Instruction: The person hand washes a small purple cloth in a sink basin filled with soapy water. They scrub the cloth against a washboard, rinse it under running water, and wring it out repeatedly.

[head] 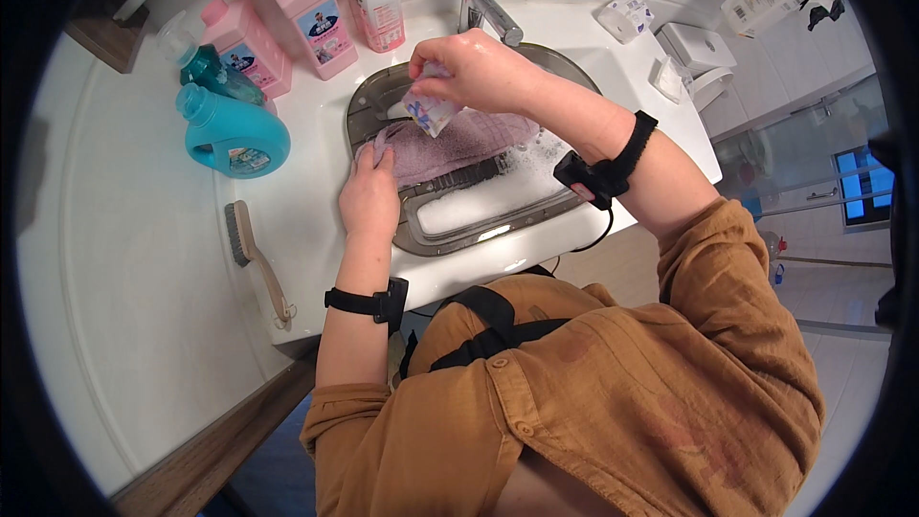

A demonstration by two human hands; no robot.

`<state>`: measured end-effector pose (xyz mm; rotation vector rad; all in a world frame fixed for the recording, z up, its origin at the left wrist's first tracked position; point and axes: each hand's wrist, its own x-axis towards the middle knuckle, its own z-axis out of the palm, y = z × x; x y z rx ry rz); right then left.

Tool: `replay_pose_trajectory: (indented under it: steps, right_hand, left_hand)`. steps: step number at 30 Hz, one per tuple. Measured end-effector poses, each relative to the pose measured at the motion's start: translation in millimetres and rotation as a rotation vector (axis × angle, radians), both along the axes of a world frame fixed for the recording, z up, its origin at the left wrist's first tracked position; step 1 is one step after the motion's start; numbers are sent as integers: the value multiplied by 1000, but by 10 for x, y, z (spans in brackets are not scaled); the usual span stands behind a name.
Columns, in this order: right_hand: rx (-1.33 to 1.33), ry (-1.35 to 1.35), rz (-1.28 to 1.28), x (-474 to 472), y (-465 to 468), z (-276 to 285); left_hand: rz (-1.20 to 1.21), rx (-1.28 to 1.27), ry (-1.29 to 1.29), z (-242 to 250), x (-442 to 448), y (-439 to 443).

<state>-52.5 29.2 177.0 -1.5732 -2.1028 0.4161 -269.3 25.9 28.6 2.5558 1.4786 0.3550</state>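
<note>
A wet purple towel (459, 147) lies across a grey plastic washboard (359, 111) set over the sink. My left hand (370, 194) rests on the towel's left end, its fingertips pressing or gripping the cloth. Above the towel, my right hand (477, 72) holds a small printed packet (431, 109) between thumb and fingers, tilted downward. White suds (481, 205) fill the washboard's near trough, with more foam at the towel's right end. Whether anything comes out of the packet cannot be seen.
A chrome faucet (488, 3) stands behind the sink. Pink bottles (316, 21), a spray bottle (380, 11) and a teal detergent jug (237, 136) are at the back left. A wooden-handled brush (258, 258) lies on the left counter. Tissue packs (626, 18) sit at the right.
</note>
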Motion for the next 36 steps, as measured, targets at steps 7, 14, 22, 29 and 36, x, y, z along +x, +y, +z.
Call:
replay_pose_trajectory:
  steps: [7,14,22,29,36]
  right_hand:
    - [-32,-20,-22,45,-5,16]
    - [-2,-24,-15,58,-6,21]
    - [16,-92,-113,416,-117,28]
    - [-6,-70,-179,592,-182,-42]
    - [49,27,-133,463,-172,-43]
  left_hand:
    - [5,9,9,-5,2,-7]
    - [17,-19,19,13,16,-11]
    - [13,-26,-6,-14,12,-14]
    - [3,51,54,-85,17,25]
    - [3,35,60,-66,23,27]
